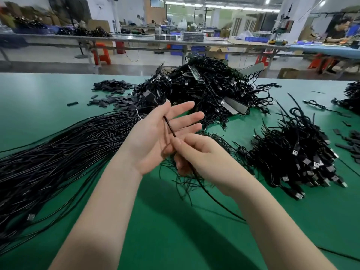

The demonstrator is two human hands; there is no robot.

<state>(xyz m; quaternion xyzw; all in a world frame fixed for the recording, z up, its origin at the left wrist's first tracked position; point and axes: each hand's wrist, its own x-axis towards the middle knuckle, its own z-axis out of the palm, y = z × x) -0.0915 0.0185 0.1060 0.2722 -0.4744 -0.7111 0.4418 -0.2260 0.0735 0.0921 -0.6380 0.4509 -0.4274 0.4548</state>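
Black cable (pixel 169 126) is lying across the upturned palm of the left hand (pixel 155 137), which is spreading flat and unclenched, while the right hand (pixel 200 156) is pinching the cable just beneath, over the green table (pixel 58 90).

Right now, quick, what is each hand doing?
Left hand: open, fingers straight, palm up.
Right hand: pinching a black cable whose tip lies over the left palm.

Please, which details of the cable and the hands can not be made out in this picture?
- Head view: the tip of the cable on the left hand is too small to tell its finish.
- The cable's other end: hidden behind the right hand and forearm.
- The long cable bundle: cut off by the left edge.
- The far benches: blurred.
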